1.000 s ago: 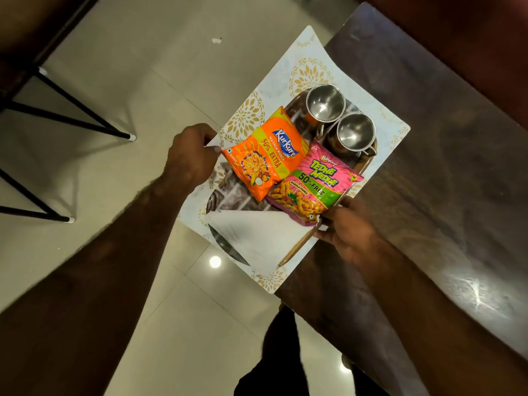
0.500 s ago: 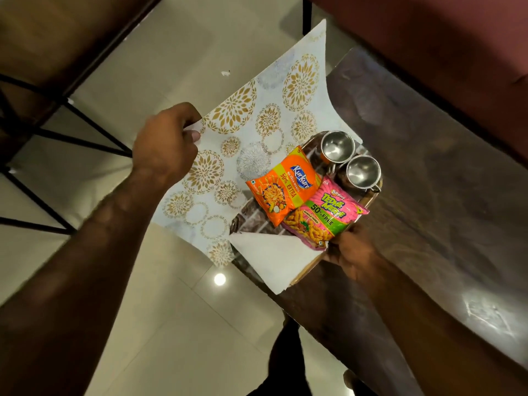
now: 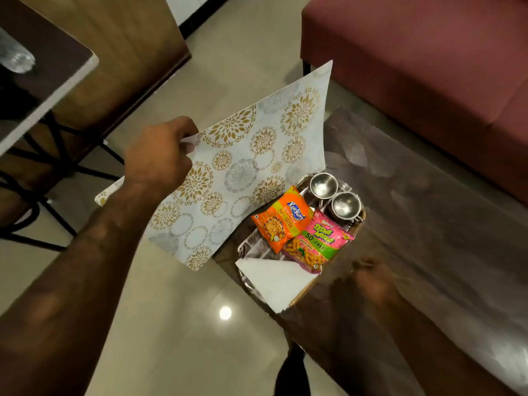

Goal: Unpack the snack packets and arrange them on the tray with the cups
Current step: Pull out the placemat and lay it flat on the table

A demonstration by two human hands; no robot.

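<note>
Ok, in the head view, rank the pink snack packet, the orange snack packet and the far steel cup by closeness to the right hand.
1. Pink snack packet: nearest, just up and left of the right hand.
2. Orange snack packet: beyond the pink one, further left.
3. Far steel cup: farthest, at the tray's back end.

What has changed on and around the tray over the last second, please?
The left hand has pulled the floral placemat out from under the tray and lifted it clear to the left. The right hand, blurred, has let go of the tray's edge. The orange packet, pink packet, two steel cups and white napkin stayed put.
</note>
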